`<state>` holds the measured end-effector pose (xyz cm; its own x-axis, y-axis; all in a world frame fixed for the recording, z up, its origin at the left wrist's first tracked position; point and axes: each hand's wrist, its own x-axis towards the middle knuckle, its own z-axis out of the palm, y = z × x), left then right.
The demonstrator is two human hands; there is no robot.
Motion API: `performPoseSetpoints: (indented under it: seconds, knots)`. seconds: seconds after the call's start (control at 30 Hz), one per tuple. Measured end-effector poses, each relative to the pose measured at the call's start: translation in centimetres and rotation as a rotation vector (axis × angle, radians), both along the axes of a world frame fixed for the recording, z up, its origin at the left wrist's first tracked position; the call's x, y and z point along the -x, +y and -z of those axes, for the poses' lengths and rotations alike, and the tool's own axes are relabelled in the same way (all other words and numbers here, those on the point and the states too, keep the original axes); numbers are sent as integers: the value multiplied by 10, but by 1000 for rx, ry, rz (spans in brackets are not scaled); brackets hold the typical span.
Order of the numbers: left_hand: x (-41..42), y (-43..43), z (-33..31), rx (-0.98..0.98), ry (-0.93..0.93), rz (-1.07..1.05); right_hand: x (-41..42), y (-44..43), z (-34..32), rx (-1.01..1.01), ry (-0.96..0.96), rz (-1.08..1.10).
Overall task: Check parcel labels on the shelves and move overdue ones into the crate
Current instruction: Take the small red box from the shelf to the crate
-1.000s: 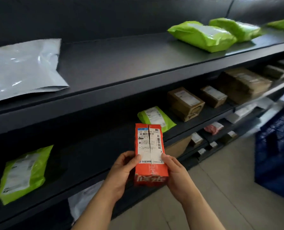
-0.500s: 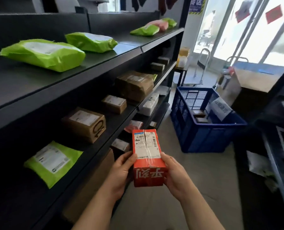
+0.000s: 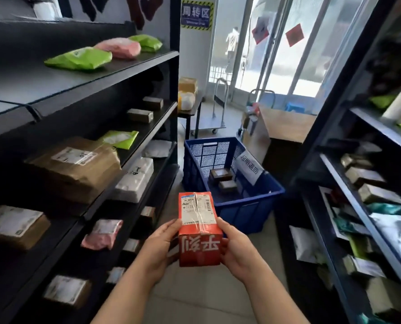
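Both left hand (image 3: 158,249) and right hand (image 3: 238,250) clasp red parcel (image 3: 198,228), bare floor (image 3: 273,244) before crate (image 3: 241,211).

One red box (image 3: 198,230). One blue crate (image 3: 248,206), with two small boxes (image 3: 221,174) (image 3: 228,186) inside. On the top left shelf (image 3: 134,65): two green bags (image 3: 77,59) (image 3: 145,42) and one pink bag (image 3: 118,47). Two red paper squares (image 3: 260,31) (image 3: 294,35) on the glass, and one blue sign (image 3: 196,16).
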<state>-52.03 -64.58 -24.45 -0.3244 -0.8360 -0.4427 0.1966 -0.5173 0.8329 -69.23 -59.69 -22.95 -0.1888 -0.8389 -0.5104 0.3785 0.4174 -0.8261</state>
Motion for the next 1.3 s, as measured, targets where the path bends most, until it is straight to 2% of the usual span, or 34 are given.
performPoseSetpoints:
  seconds: [0.2,0.53,0.7,0.93,1.3]
  knots:
    - [67,-110,10,-25,-24,69,53,-98,9,-30,0,107]
    - [159,-335,1,-37,-90,321,128,-285,8,-38,-102,349]
    - [218,-414,11,-101,-149,427,173,-348,22,-90,-145,453]
    - [318,-502,49,-169,-212,507,267,-427,65,-169,-139,498]
    - [486,-632,134,-377,-283,431,437,-569,169,-343,-182,449]
